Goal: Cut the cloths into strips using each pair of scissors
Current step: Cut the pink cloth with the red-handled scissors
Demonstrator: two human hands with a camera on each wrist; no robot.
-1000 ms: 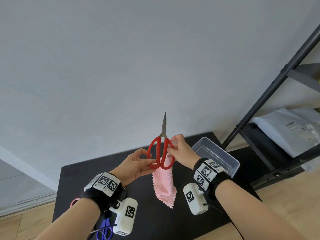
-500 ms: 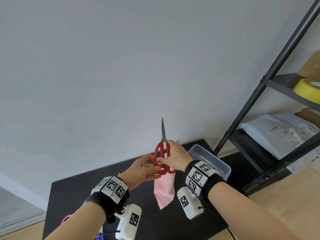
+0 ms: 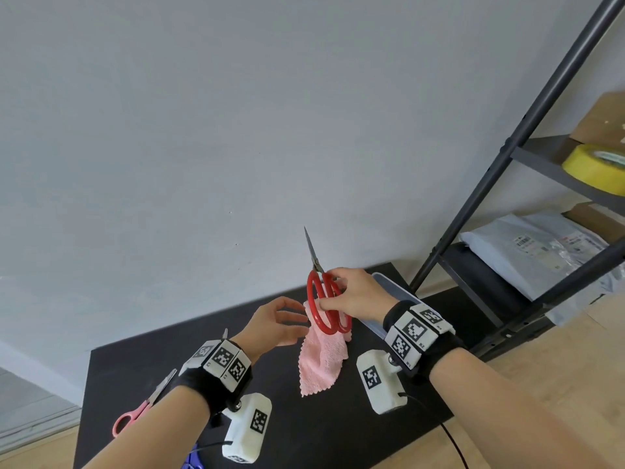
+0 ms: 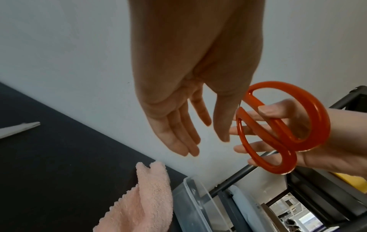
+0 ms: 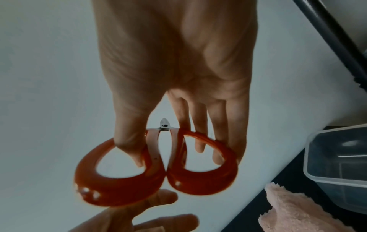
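the right hand (image 3: 351,296) holds the red scissors (image 3: 324,306) above the black table (image 3: 135,360), blades together and pointing up toward 12 o'clock. in the right wrist view the thumb passes through one handle loop and the fingers (image 5: 218,141) pass through the other, curled round the plastic. the left hand (image 3: 274,319) hovers just beside the handles at their 9 o'clock, fingers straight and slightly spread, gripping nothing; the left wrist view shows its palm open and a gap between its fingertips and the red loops.

the pink cloth (image 3: 321,363) lies crumpled on the table directly below the scissors, at their 6 o'clock, with one pinked corner pointing toward the near edge. whether its upper edge touches the handles cannot be told from the head view; the wrist views show it lying lower, apart from both hands.

a clear plastic container (image 3: 389,289) stands on the table just beside the cloth at its 2 o'clock, partly hidden by the right wrist. pink-handled scissors (image 3: 142,411) lie flat on the table at 8 o'clock of the left wrist. a dark metal shelf rack (image 3: 507,147) stands at 3 o'clock, carrying a yellow tape roll (image 3: 592,170) and grey mail bags (image 3: 527,252).
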